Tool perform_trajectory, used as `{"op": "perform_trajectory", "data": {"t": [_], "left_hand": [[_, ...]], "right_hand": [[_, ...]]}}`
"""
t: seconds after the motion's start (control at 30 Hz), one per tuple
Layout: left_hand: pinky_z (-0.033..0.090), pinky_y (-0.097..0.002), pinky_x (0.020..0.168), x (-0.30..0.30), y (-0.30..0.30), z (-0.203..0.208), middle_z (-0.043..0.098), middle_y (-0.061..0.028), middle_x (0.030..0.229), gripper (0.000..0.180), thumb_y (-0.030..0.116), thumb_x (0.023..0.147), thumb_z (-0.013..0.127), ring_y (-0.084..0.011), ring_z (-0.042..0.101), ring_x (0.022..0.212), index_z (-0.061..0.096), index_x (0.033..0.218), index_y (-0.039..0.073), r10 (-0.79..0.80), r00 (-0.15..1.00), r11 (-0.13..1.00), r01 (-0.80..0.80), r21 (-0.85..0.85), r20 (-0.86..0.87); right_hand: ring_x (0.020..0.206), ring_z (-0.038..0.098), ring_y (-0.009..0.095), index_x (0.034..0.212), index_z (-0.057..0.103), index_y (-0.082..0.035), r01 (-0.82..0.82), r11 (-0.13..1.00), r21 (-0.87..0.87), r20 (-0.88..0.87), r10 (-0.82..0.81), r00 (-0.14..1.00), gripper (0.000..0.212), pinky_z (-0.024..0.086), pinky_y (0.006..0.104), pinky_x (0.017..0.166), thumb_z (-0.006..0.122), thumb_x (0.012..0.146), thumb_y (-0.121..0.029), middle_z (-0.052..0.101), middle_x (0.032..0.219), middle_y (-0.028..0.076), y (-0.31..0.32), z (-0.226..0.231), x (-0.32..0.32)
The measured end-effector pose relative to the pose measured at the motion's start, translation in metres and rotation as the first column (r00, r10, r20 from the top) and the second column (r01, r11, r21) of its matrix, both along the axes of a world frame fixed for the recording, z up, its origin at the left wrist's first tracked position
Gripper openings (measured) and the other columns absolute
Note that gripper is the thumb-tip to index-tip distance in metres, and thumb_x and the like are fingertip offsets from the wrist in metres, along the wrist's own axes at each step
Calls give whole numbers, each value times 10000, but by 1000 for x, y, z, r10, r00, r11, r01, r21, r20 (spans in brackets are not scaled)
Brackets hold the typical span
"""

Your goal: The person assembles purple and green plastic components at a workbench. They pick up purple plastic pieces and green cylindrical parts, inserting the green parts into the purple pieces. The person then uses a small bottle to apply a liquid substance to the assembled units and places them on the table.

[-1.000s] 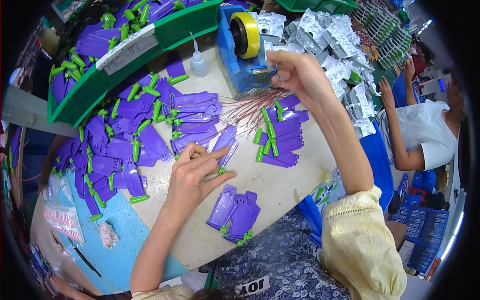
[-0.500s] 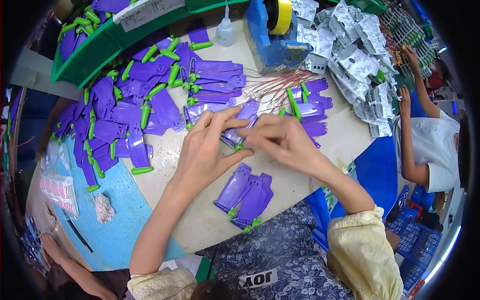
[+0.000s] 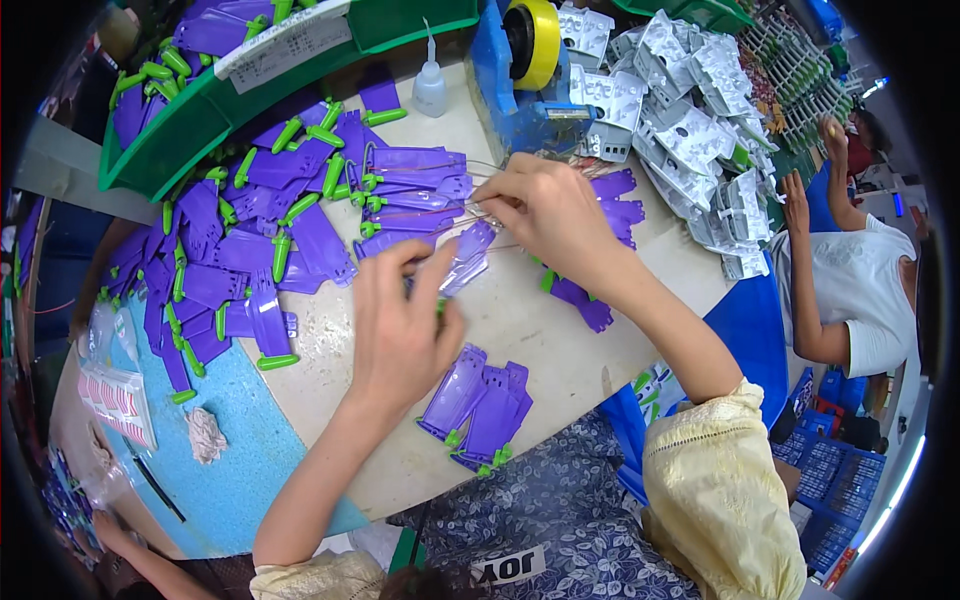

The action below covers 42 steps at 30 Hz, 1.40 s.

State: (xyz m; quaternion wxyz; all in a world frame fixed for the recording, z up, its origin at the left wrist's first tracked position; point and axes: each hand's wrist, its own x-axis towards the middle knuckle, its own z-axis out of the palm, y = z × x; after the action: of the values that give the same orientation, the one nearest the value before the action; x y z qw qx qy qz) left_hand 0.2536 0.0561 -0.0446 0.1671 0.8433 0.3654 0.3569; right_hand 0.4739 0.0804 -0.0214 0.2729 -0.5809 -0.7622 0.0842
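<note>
My left hand (image 3: 395, 325) is curled around the green end of a purple plastic piece (image 3: 468, 255), its fingers somewhat blurred. The piece tilts up and to the right and looks glossy. Beyond it, my right hand (image 3: 555, 210) pinches thin wire with thumb and forefinger, close to a row of purple pieces (image 3: 420, 165) with green ends and wires trailing rightward. Partly covered by my right hand and forearm, more purple pieces (image 3: 622, 210) lie behind it. Nearer me rests a small group of purple pieces (image 3: 490, 400) with green tips.
Purple parts with green handles (image 3: 220, 250) heap at left, below a green bin (image 3: 190, 125). A blue tape dispenser (image 3: 530, 120) and white dropper bottle (image 3: 430, 88) stand at the back. Grey-white plastic housings (image 3: 690, 130) pile at right; a co-worker (image 3: 850, 270) sits beyond.
My right hand has left the held piece and moved up to the wires. My left hand has shifted slightly down and left with the piece. The view has shifted a little.
</note>
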Motion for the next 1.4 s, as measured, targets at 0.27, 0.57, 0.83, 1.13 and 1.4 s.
{"op": "perform_trajectory", "data": {"t": [0.27,0.57,0.83,1.13,1.4], "left_hand": [[499,-383,770,-63,-73,16,626,-106,1098,389,230,745,806,-297,601,949,731,1109,116,-244,964,961,226,-161,-104],[475,-439,918,-8,-30,14,642,-122,1187,342,87,776,773,-319,580,1059,722,1112,49,-102,994,989,105,-100,32],[343,-471,945,9,27,19,621,7,988,228,108,824,739,-219,561,1026,740,1052,121,121,939,969,-40,245,-323],[387,-443,903,-26,5,16,646,-114,1107,208,76,798,767,-303,572,1035,686,986,38,144,984,988,-136,74,-102],[468,-444,866,-23,7,-2,647,-146,1108,172,-42,775,719,-344,585,997,615,908,-8,-16,999,1000,17,-13,43]], "right_hand": [[850,580,323,921,634,-5,-42,873,486,-92,99,991,137,477,414,727,724,817,8,570,905,128,-5,67,-19],[759,654,321,934,665,6,4,1000,-8,-155,-6,988,119,520,412,663,722,830,-3,619,878,137,-21,31,-5],[719,678,280,920,691,6,89,995,-53,-239,-99,966,93,532,386,650,729,841,-21,638,847,132,-17,34,-2],[744,669,386,875,728,-10,61,992,-108,-80,-69,994,87,521,498,684,683,853,-81,666,841,165,-1,0,-7],[755,680,380,837,744,-11,49,975,-219,-67,-65,996,93,535,486,703,664,827,-57,689,823,172,3,13,-18]]}}
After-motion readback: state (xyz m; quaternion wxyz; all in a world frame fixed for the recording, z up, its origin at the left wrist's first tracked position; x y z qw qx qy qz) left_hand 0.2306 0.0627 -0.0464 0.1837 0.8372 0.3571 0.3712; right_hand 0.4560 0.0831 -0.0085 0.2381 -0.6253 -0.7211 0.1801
